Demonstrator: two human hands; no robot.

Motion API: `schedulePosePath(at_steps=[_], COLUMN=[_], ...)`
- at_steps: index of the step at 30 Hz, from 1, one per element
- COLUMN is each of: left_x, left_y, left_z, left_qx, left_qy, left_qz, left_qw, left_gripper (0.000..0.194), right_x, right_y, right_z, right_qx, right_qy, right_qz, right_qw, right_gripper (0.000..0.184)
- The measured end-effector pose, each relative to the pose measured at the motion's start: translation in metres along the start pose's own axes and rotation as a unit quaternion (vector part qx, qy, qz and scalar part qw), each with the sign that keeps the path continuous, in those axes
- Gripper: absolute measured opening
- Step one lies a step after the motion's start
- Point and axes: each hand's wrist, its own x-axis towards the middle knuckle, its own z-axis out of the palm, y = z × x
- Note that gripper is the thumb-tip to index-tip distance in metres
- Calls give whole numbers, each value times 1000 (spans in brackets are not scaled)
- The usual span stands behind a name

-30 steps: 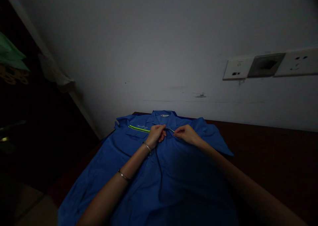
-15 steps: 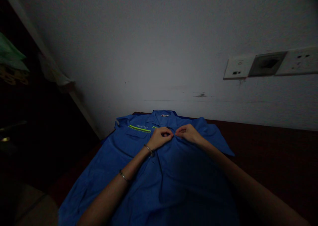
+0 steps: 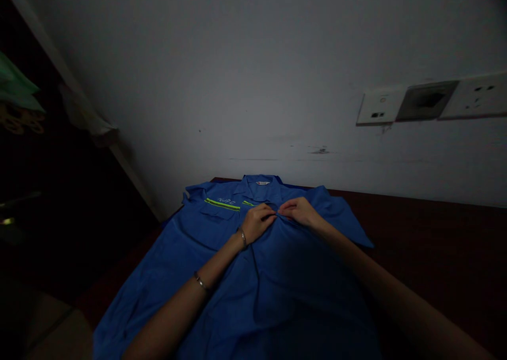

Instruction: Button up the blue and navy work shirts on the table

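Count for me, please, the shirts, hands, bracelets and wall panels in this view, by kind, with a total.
Shirt: 1
Hands: 2 (left hand, right hand)
Bracelets: 2
Wall panels: 3
Total: 8

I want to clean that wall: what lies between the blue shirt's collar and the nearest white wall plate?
Dark scuff marks on the pale wall lie between the collar and that plate, as the head view shows.
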Motion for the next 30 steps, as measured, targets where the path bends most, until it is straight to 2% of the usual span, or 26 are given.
schedulePosePath(at_steps=[8, 17, 20, 22, 24, 27, 30], left_x=[-4, -3, -1, 3, 6, 11, 13], left_y=[-3, -6, -4, -3, -1, 4, 9], left_z=[3, 5, 3, -1, -5, -9, -7], left_qx=[33, 26, 4, -19, -66, -200, -305], left_qy=[33, 54, 41, 23, -17, -91, -100], left_qz=[19, 38, 19, -43, -157, -324, -416], left_qw=[999, 997, 999, 999, 985, 920, 851], left_gripper=[21, 17, 16, 15, 18, 33, 48], right_x=[-3, 2, 3, 3, 3, 3, 2], right_y=[-5, 2, 3, 2, 1, 1, 2], right_z=[-1, 2, 1, 0, 0, 2, 4], right_qx=[-33, -52, -46, -42, -32, -14, -4], right_qy=[-16, -2, -6, -10, -13, -15, -23], right_qz=[-23, -43, -42, -38, -34, -31, -25], right_qw=[999, 998, 998, 998, 999, 999, 999], right_gripper=[21, 26, 26, 26, 25, 24, 23])
